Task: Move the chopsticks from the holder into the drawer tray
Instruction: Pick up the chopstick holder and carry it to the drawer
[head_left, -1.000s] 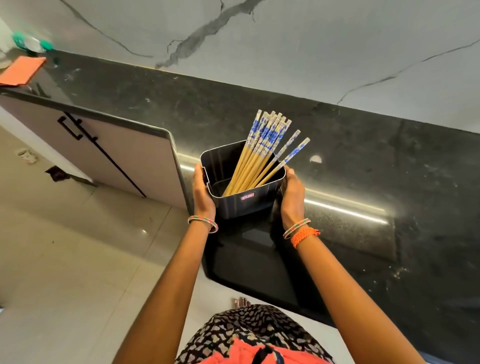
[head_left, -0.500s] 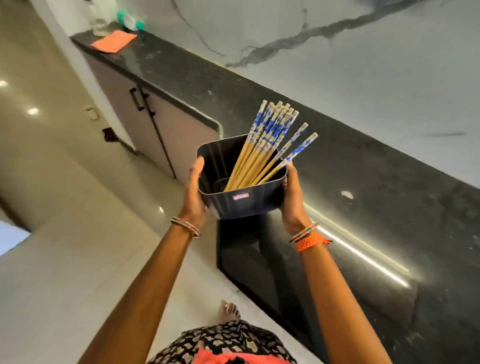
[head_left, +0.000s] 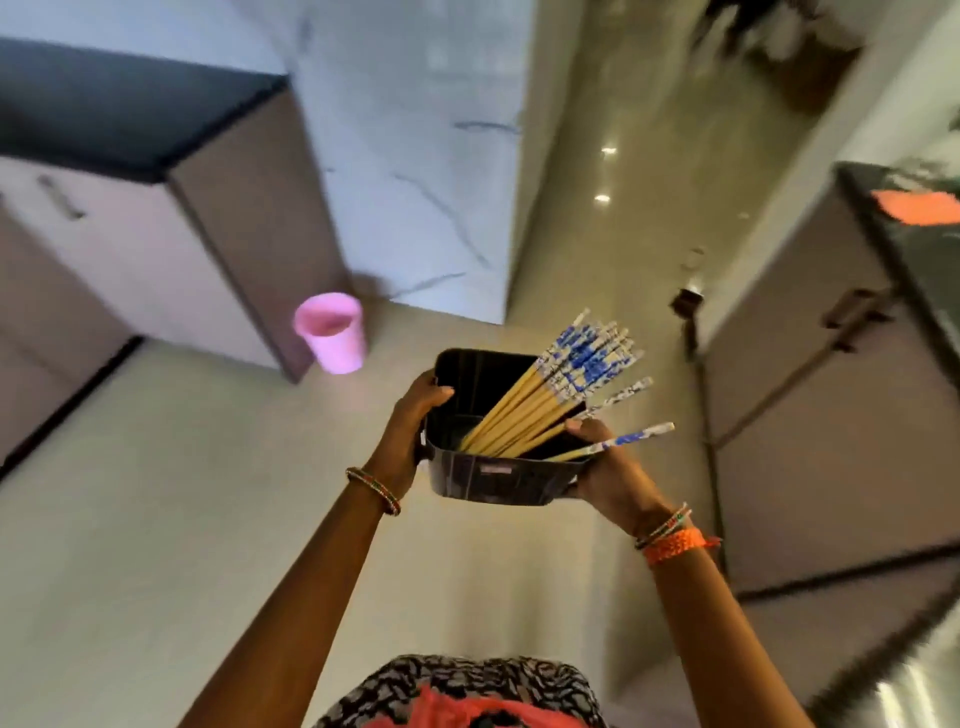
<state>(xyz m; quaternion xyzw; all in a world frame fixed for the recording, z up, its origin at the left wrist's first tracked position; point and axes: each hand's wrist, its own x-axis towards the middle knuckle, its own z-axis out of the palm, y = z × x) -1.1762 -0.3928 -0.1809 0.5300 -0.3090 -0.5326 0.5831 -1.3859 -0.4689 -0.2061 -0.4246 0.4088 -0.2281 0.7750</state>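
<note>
Pale floor (head_left: 156, 519) spreads below the grip; cabinets (head_left: 810, 415) stand right, a pink bin (head_left: 332, 340) up-left. Left hand (head_left: 410, 431) and right hand (head_left: 608, 473) clasp the black holder (head_left: 498, 480) between them, chopsticks (head_left: 545, 400) leaning inside.

The holder (head_left: 498, 480) is a dark, glossy, roughly square tub with a small pink label on its near wall, carried in the air above the floor. The chopsticks (head_left: 550, 402) stand bundled inside, leaning right: pale yellow shafts, blue-and-white patterned tops past the rim, two splayed lower.
</note>
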